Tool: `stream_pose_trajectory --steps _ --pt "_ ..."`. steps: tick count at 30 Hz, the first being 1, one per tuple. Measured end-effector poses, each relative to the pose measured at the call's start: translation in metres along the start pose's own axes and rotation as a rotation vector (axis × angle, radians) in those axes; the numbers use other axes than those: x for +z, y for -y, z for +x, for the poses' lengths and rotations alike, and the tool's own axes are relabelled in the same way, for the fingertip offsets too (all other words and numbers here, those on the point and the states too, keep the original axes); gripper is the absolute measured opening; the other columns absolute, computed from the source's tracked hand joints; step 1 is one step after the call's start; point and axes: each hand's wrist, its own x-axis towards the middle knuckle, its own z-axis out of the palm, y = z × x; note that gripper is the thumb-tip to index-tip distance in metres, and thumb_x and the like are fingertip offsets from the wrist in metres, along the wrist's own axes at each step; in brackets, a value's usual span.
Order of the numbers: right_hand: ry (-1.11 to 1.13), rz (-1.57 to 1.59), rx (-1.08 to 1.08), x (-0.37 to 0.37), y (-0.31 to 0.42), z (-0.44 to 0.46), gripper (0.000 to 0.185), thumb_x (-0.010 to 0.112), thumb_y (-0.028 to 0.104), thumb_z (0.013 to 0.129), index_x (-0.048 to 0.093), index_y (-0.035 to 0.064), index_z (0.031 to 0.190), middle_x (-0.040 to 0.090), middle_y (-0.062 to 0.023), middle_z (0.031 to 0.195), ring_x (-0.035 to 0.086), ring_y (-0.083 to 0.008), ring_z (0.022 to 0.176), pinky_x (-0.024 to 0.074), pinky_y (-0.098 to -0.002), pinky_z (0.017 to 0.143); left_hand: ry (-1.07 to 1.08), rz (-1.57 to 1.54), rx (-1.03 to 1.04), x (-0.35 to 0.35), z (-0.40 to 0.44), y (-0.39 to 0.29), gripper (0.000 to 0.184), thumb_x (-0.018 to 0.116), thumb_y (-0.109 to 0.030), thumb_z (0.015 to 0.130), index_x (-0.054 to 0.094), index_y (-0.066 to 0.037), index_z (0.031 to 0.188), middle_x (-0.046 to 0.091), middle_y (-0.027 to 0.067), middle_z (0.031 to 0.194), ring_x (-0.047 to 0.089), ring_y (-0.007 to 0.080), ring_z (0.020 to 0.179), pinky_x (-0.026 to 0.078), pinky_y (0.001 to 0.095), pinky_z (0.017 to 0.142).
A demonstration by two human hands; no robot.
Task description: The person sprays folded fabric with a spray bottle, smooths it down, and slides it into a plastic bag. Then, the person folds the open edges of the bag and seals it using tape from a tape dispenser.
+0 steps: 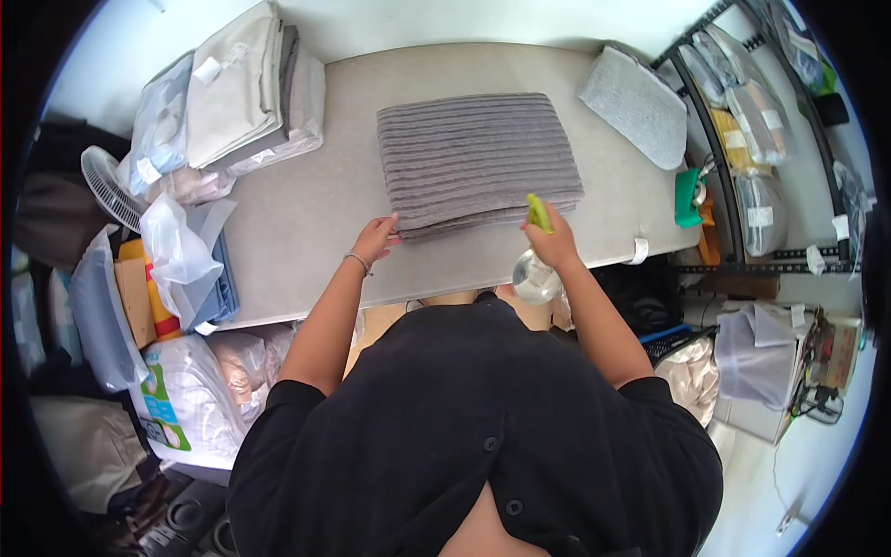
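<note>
My right hand (555, 245) grips the spray bottle (533, 280); my left hand (375, 239) meets the folded cloth's (475, 158) near-left corner on the table (306, 218), pinching or not, I can't tell. Likely I'm preparing to spray; next calls for aiming over the cloth.

- left hand (374, 241) right at the near left corner of a ribbed grey folded cloth (478, 158) (bracelet (360, 265) on that wrist)
- right hand (555, 245) gripping a clear spray bottle (535, 281), lime-green head up, by the table (306, 223) edge
- fabric stack (232, 93) sits far left
</note>
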Motion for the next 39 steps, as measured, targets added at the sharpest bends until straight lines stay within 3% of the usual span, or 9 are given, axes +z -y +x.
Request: stream_pose_trajectory --steps 5,7,14,17,19,23,32,35,39 --pt "0.245 0.189 0.313 -0.019 0.002 -0.021 0.035 0.061 0.017 0.076 0.059 0.0047 0.109 0.069 -0.0118 0.088 0.067 -0.0278 0.08 0.0517 -0.0388 0.073 0.092 -0.118 -0.17 0.012 0.003 -0.024 0.081 0.068 -0.067 0.08 0.049 -0.01 0.135 0.052 0.0091 0.128 0.058 0.0189 0.11 0.044 0.0359 0.085" --pt "0.188 0.101 0.064 -0.01 0.006 -0.033 0.036 0.061 0.017 0.076 0.057 0.0063 0.11 0.068 -0.0119 0.09 0.066 -0.0315 0.09 0.0507 -0.0402 0.08 0.117 -0.058 -0.169 0.015 0.005 -0.03 0.083 0.071 -0.065 0.078 0.048 -0.012 0.137 0.053 0.0089 0.124 0.057 0.0197 0.111 0.043 0.0373 0.089" --pt "0.17 0.059 -0.074 0.02 0.022 -0.051 0.042 0.064 0.019 0.072 0.055 0.0069 0.112 0.065 -0.0163 0.101 0.062 -0.037 0.097 0.0494 -0.0425 0.083 0.14 -0.134 -0.05 0.017 0.026 -0.035 0.071 0.072 -0.057 0.079 0.052 -0.012 0.13 0.053 0.0085 0.123 0.055 0.02 0.109 0.046 0.0382 0.092" --pt "0.209 -0.003 -0.15 0.036 0.03 -0.058 0.047 0.066 0.021 0.072 0.053 0.007 0.115 0.064 -0.0167 0.106 0.061 -0.0382 0.098 0.0493 -0.0439 0.084 0.212 -0.312 -0.078 0.026 0.01 -0.065 0.06 0.07 -0.052 0.082 0.056 -0.01 0.121 0.059 0.0086 0.119 0.06 0.0186 0.103 0.053 0.0334 0.082" --pt "0.243 -0.057 -0.184 0.05 0.038 -0.06 0.049 0.066 0.021 0.072 0.052 0.0072 0.117 0.063 -0.0168 0.108 0.061 -0.0389 0.099 0.0493 -0.0447 0.084 0.423 -0.463 -0.091 0.029 0.004 -0.098 0.044 0.064 -0.044 0.089 0.059 -0.007 0.113 0.069 0.005 0.097 0.067 0.0164 0.081 0.058 0.0275 0.063" --pt "0.318 -0.156 -0.205 0.092 0.052 -0.055 0.053 0.066 0.022 0.073 0.051 0.0071 0.121 0.061 -0.0176 0.115 0.06 -0.0388 0.103 0.0495 -0.0461 0.087 0.448 -0.519 -0.061 0.044 -0.015 -0.18 0.042 0.06 -0.042 0.092 0.059 -0.004 0.111 0.069 0.0066 0.093 0.069 0.017 0.076 0.059 0.0254 0.059" --pt "0.132 0.0 0.1 0.157 0.061 0.026 0.043 0.065 0.025 0.072 0.059 0.0055 0.11 0.067 -0.0219 0.098 0.062 -0.0443 0.096 0.0497 -0.0502 0.082 0.393 -0.661 -0.029 0.042 -0.01 -0.272 0.034 0.057 -0.034 0.096 0.058 0.0 0.099 0.067 0.0085 0.089 0.069 0.0185 0.08 0.059 0.0243 0.061" --pt "-0.067 0.029 0.203 0.163 0.026 0.054 0.034 0.064 0.022 0.075 0.061 0.0028 0.103 0.067 -0.0183 0.09 0.066 -0.0387 0.088 0.0515 -0.0463 0.077 0.442 -0.718 -0.016 0.038 -0.007 -0.272 0.032 0.057 -0.031 0.096 0.055 0.001 0.102 0.066 0.0103 0.092 0.07 0.0196 0.08 0.06 0.0249 0.06" --pt "-0.249 0.705 0.342 0.142 -0.026 0.073 0.03 0.058 0.016 0.079 0.06 0.0023 0.106 0.068 -0.0134 0.093 0.067 -0.0277 0.086 0.0532 -0.0386 0.07 0.499 -0.734 -0.055 0.035 -0.01 -0.264 0.032 0.056 -0.031 0.096 0.058 0.001 0.1 0.066 0.0093 0.09 0.069 0.02 0.081 0.06 0.0251 0.063"
